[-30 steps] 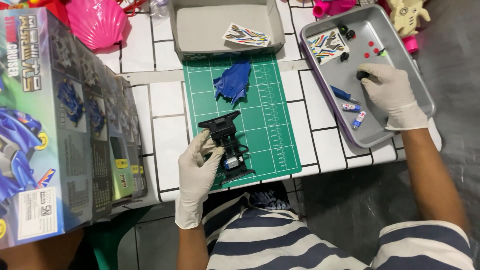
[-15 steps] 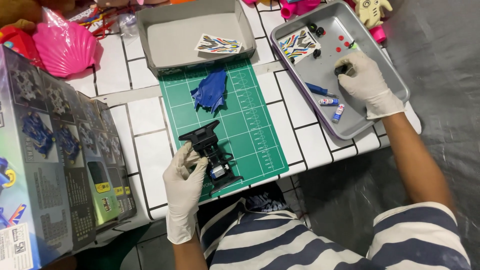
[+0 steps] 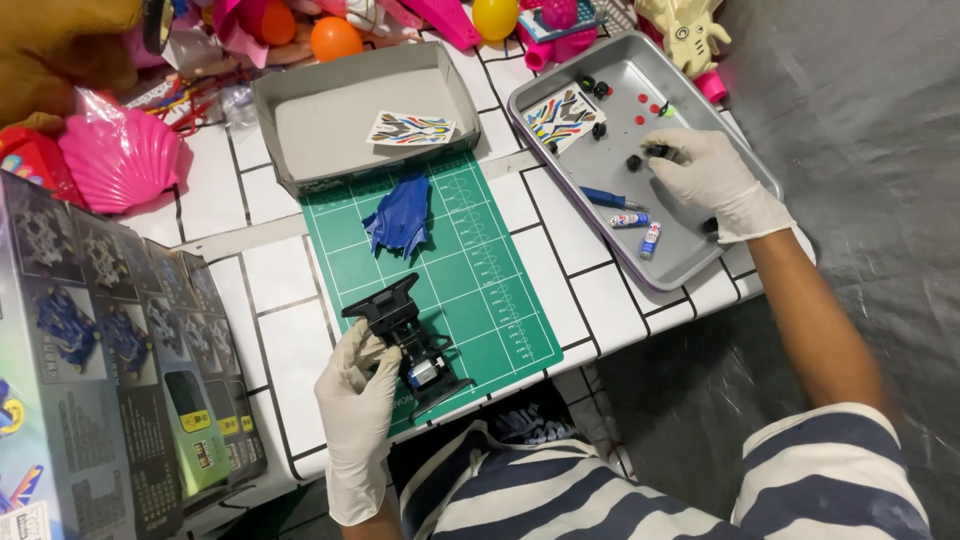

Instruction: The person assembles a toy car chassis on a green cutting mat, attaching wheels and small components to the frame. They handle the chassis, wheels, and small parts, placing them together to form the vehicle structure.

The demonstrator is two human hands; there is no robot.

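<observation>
While the left hand (image 3: pixel 358 385) grips the black chassis (image 3: pixel 412 345), the right hand (image 3: pixel 708 180) pinches a small black part (image 3: pixel 657 151).

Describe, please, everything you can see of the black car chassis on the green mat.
The chassis is black, plastic-looking and long, lying diagonally at the near edge of the green mat. A broad flat bumper forms its far end, a narrower one the near end. A small silver and blue part sits inside. No wheels show. The gloved left hand grips its left side.

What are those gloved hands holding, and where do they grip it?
The left hand holds the black toy car chassis by its side, on the green cutting mat. The right hand, over the metal tray, pinches a small black part at its fingertips.
</observation>
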